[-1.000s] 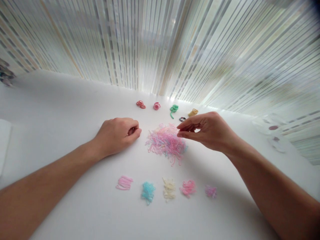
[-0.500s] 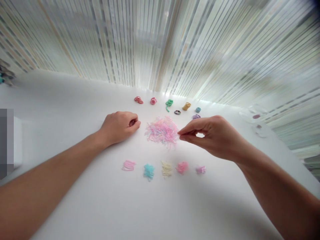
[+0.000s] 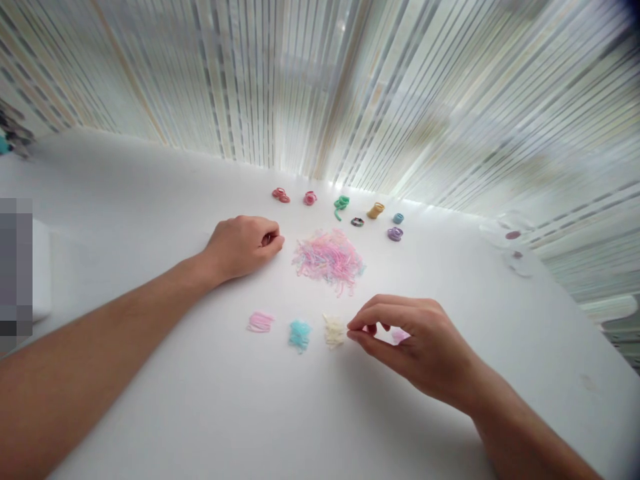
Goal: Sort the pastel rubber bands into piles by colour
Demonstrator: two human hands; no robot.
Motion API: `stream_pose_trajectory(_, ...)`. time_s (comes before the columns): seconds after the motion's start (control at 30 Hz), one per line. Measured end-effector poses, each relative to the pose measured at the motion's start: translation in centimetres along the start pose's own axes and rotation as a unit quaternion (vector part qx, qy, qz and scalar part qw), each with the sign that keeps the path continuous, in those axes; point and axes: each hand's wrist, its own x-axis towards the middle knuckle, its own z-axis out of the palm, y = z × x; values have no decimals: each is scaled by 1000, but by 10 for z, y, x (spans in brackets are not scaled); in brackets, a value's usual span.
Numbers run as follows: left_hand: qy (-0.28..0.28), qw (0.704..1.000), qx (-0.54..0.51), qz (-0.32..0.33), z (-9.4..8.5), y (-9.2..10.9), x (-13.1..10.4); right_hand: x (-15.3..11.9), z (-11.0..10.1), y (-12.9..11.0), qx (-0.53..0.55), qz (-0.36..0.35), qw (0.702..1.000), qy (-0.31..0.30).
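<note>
In the head view, a loose heap of thin pink, lilac and pale-blue rubbery strands (image 3: 330,259) lies mid-table, mixed in colour and larger than any bundle near it. Nearer the person, separate one-colour bundles stand in a row on the smooth white table (image 3: 280,413): a flat pale-pink bundle of strands (image 3: 261,322), a tangled sky-blue bundle (image 3: 299,335), a cream-yellow bundle (image 3: 334,331) and, seen through the gap of the right hand (image 3: 420,340), a small lilac bundle (image 3: 399,335). By these, the separating looks partly done, with most strands apparently left in the heap.

The heap lies between the hands, just beside the left hand (image 3: 240,247), which rests on the table, loosely curled in; whether it holds anything cannot be told. The right hand is nearer the person than the heap and apart from it, thumb and forefinger tips nearly together just beside the cream-yellow bundle. A bit of pink shows behind its fingers, but whether a strand is pinched cannot be told.
</note>
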Motion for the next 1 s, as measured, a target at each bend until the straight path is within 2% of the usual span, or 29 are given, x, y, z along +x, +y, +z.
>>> stream_pose_trajectory(0.23, -4, 1000, -6, -10, -2, 3, 0, -6, 14, 5, -27, -67, 997, -21)
stream_pose_trajectory(0.73, -6, 999, 29, -15, 0, 3, 1, -7, 9, 8, -54, -67, 996, 8)
stream_pose_trajectory(1.0, -9, 1000, 15, -15, -2, 3, 1, -7, 0, 9, -34, -18, 998, 55)
